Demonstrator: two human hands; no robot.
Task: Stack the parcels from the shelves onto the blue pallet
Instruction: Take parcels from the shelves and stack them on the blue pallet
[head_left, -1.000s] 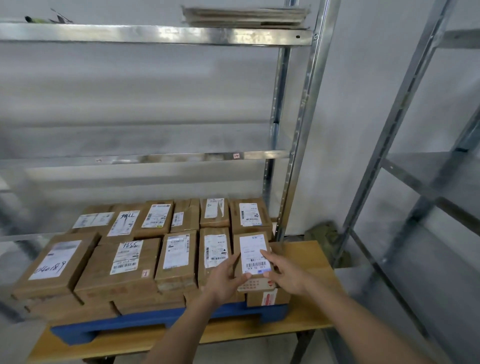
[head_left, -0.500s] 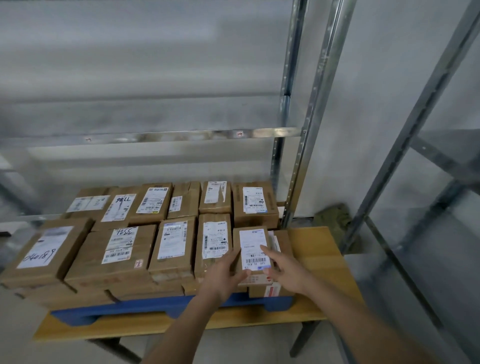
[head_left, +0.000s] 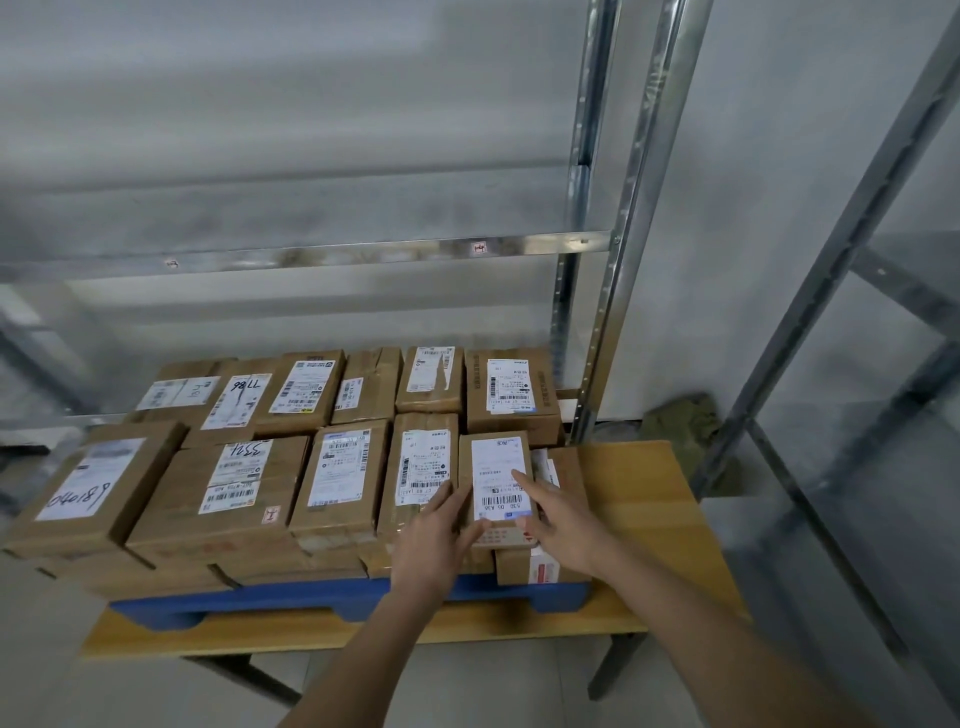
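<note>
Several brown cardboard parcels (head_left: 239, 488) with white labels lie packed on the blue pallet (head_left: 311, 597). A small parcel (head_left: 496, 467) with a white barcode label lies flat on top of another parcel (head_left: 566, 462) at the pallet's front right corner. My left hand (head_left: 441, 535) holds its near left corner, fingers along the left side and thumb on the near edge. My right hand (head_left: 563, 519) rests on it from the right, with straight fingers pressing on the label.
The pallet sits on a low wooden table (head_left: 639, 499), bare to the right of the stack. Metal shelf uprights (head_left: 623, 260) rise right behind the pallet; another rack (head_left: 831, 312) stands at the right. A crumpled greenish bundle (head_left: 680, 421) lies by the wall.
The small parcel, held tilted between both hands before, has come down flat onto the front right parcel. My right fingers have slid onto its label. The view has dipped lower.
</note>
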